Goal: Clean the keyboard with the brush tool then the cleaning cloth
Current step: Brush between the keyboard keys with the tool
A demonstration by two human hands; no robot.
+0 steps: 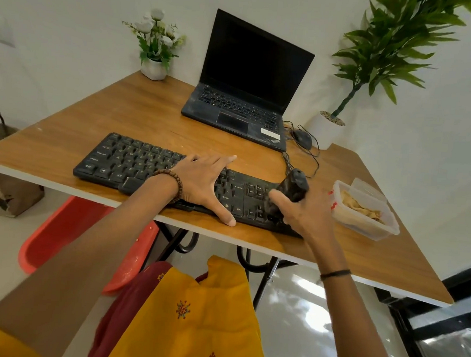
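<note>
Left hand (200, 181) flat on keyboard (124, 162) (Ctrl, Alt, Shift); right hand (307, 214) grips brush (293, 186), 3 o'clock; ThinkPad laptop (239, 109), 12 o'clock.

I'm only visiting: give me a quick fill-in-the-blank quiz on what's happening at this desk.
1. The keyboard is held flat by the ____ hand.
2. The right hand grips a black ____ over the keyboard's right end.
3. The tan cloth lies in a clear plastic ____ right of the keyboard.
Missing words: left (the left hand); brush tool; container.
</note>
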